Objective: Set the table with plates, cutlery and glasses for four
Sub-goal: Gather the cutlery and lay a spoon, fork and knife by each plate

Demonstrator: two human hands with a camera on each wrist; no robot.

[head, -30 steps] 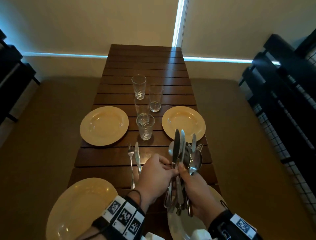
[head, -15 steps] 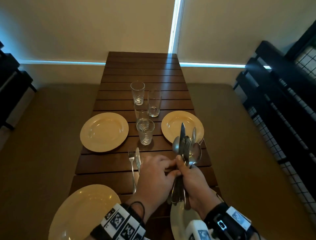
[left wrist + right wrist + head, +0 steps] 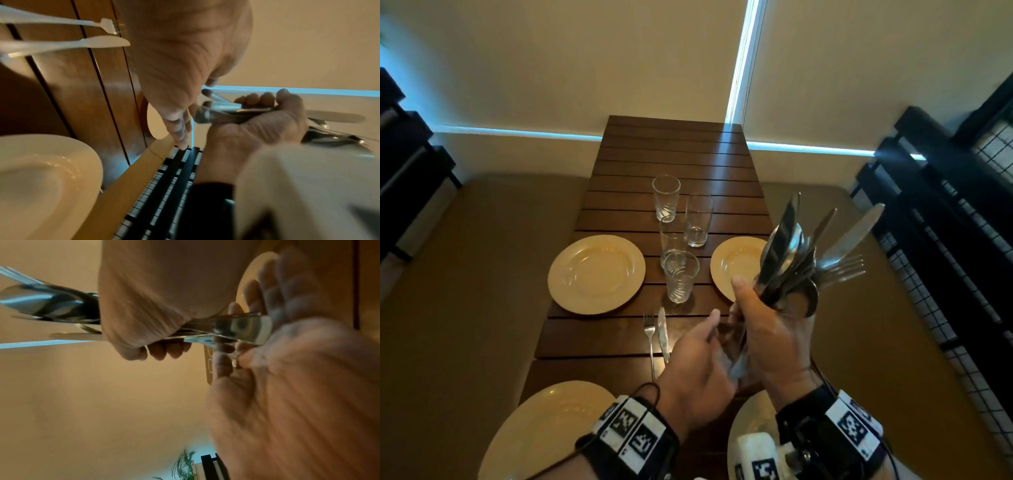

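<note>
My right hand grips a bundle of cutlery by its handles, above the near right plate. Knives, spoons and forks fan up and to the right. My left hand is at the lower handle ends, and thumb and a finger seem to pinch one handle. A fork and a knife lie side by side on the wooden table. There are plates at far left, far right and near left. Several glasses stand clustered mid-table.
A black slatted frame with wire grid runs along the right side. Dark furniture stands at the left. Tan surfaces flank the narrow table on both sides. The far end of the table bears nothing.
My right hand has lifted the bundle and tilted it to the right, so the tips fan out. My left hand has dropped from the middle of the bundle to the handle ends.
</note>
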